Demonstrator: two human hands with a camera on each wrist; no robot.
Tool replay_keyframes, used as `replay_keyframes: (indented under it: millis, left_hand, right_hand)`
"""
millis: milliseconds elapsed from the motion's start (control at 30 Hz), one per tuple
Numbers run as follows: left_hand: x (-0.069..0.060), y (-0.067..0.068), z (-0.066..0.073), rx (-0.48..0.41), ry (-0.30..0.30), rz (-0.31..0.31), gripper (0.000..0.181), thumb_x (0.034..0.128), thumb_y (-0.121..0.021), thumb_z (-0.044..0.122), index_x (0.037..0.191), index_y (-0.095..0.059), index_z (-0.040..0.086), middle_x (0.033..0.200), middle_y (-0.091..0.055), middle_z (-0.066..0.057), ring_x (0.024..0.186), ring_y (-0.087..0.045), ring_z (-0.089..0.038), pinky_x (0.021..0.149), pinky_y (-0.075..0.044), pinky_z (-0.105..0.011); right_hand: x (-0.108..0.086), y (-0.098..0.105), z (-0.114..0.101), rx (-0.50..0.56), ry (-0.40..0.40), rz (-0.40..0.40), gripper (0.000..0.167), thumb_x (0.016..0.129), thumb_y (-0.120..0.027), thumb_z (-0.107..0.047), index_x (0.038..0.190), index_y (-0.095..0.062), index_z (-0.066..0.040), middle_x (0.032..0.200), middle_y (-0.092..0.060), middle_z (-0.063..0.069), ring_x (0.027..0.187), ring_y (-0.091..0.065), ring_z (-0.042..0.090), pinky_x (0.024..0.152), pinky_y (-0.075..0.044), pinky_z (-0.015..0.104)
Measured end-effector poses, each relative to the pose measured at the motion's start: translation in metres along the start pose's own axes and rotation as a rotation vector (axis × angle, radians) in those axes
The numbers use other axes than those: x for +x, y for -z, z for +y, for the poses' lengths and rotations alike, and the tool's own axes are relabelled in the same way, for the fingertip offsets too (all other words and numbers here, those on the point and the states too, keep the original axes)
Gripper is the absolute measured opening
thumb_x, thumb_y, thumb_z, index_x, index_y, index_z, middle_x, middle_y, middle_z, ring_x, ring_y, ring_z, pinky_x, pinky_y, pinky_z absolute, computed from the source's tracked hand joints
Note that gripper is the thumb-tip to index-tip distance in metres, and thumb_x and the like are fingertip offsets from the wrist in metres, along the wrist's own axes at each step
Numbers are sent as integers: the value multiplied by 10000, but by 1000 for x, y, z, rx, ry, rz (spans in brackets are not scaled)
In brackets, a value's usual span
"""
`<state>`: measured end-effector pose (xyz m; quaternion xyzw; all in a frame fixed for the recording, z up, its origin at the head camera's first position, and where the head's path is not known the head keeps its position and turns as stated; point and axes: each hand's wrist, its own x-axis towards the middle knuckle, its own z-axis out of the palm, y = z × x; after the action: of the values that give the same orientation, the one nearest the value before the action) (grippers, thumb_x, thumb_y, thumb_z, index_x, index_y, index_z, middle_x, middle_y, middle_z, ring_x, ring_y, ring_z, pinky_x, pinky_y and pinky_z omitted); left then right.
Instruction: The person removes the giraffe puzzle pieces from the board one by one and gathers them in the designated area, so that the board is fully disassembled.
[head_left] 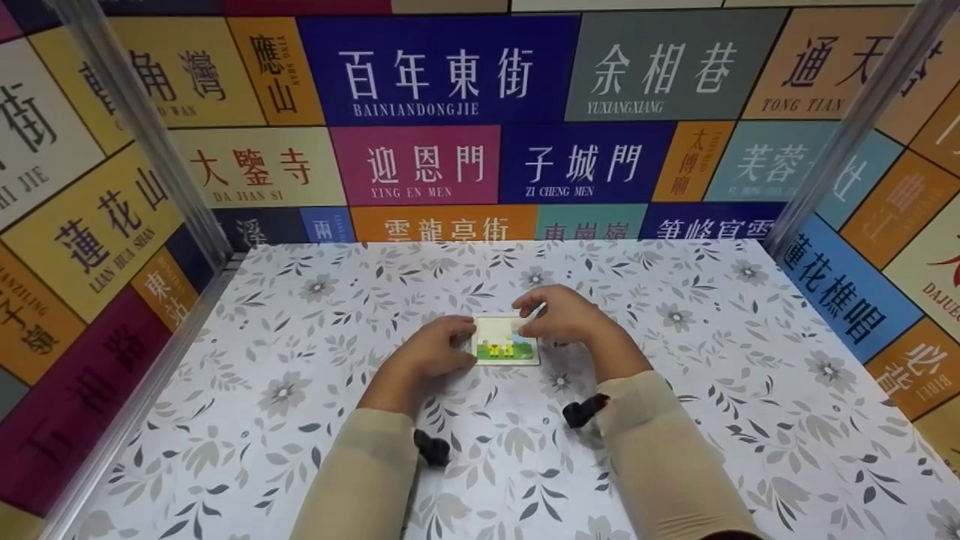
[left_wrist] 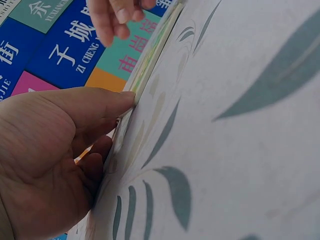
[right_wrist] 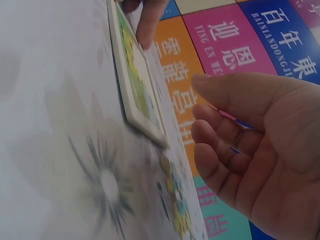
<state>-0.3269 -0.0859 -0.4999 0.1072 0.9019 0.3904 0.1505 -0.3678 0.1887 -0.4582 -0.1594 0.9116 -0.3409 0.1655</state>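
Note:
A small rectangular picture board (head_left: 506, 349) with a pale rim, green ground and yellow figures lies flat on the patterned cloth. The left hand (head_left: 433, 346) grips its left end, thumb at the near corner and a finger at the far one; in the left wrist view the thumb of that hand (left_wrist: 55, 145) meets the board's edge (left_wrist: 150, 62). Over the board's right end is the right hand (head_left: 562, 315), its fingers loosely bent. In the right wrist view this hand (right_wrist: 260, 135) holds nothing and stands apart from the board (right_wrist: 131, 75).
White cloth (head_left: 480, 465) with grey leaves and flowers covers the table. Colourful street-name panels (head_left: 435, 67) stand behind and at both sides, with clear uprights at the corners. A small multicoloured patch (right_wrist: 177, 200) shows beyond the board in the right wrist view; I cannot tell what it is.

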Motion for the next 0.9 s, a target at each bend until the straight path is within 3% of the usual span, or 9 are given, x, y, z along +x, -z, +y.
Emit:
replay_keyframes:
  millis: [400, 667, 900]
  left_hand:
    - [0, -1, 0, 22, -46, 17, 625, 924, -785, 172, 1525, -613, 145, 1670, -496, -1, 1603, -387, -286, 1334, -294, -490]
    - [2, -2, -1, 21, -14, 11, 617, 928, -794, 187, 1520, -621, 170, 1671, -493, 34, 1611, -376, -259, 1342, -278, -482]
    - [2, -2, -1, 19, -16, 16, 618, 927, -800, 192, 1518, -622, 172, 1674, -489, 39, 1615, -367, -258, 1348, -261, -479]
  right_hand:
    - [4, -13, 2, -46, -39, -16, 519, 907, -854, -230, 1401, -705, -173, 1322, -726, 57, 1280, -658, 286, 1071, -559, 480]
    - [3, -17, 1, -32, -143, -35, 446, 882, -868, -177, 1308, -749, -240, 1280, -713, 25, 1220, -634, 253, 1126, -503, 481]
    - [2, -20, 2, -40, -146, -27, 401, 904, -845, -162, 1283, -758, -260, 1322, -706, 32, 1286, -632, 267, 1154, -494, 503]
